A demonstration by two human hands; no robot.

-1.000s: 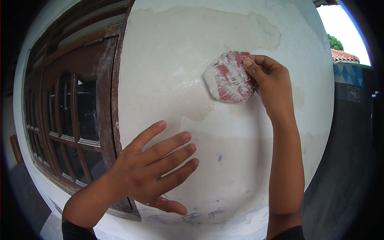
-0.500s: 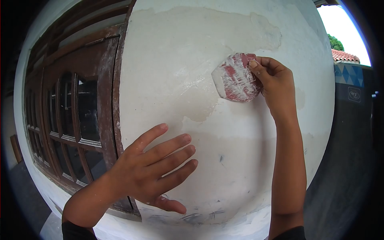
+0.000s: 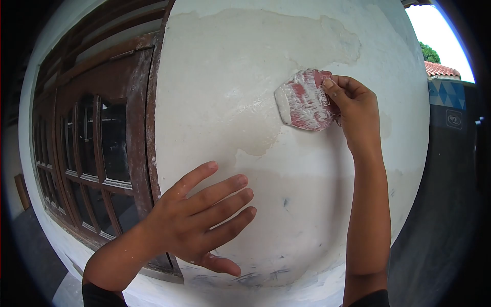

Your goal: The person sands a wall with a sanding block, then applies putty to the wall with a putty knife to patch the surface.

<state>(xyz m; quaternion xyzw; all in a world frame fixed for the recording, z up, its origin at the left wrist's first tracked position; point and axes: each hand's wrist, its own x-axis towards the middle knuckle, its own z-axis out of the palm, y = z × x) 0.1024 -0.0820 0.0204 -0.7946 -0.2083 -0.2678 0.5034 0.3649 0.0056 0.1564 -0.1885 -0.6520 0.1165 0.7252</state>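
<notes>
My right hand (image 3: 356, 105) pinches a red putty scraper (image 3: 309, 100) by its right end, thumb on the near face. White putty is smeared across the scraper, thickest along its left edge, which lies close against the wall (image 3: 307, 189). To its left spreads a damp, shiny patch of putty (image 3: 245, 107) with an irregular lower border. Lower down, my left hand (image 3: 204, 215) is empty, its fingers spread in front of the wall and the palm side turned to it.
A brown wooden window frame (image 3: 140, 112) with dark glass panes borders the wall at left. Dark scuffs (image 3: 261, 276) mark the wall's bottom part. Beyond its right edge stand a dark panel with blue triangles (image 3: 447, 97) and a tiled roof (image 3: 441, 70).
The scraper and my right hand have shifted very slightly right. My left hand, still spread, sits a touch lower and further right; the whole view has moved slightly too.
</notes>
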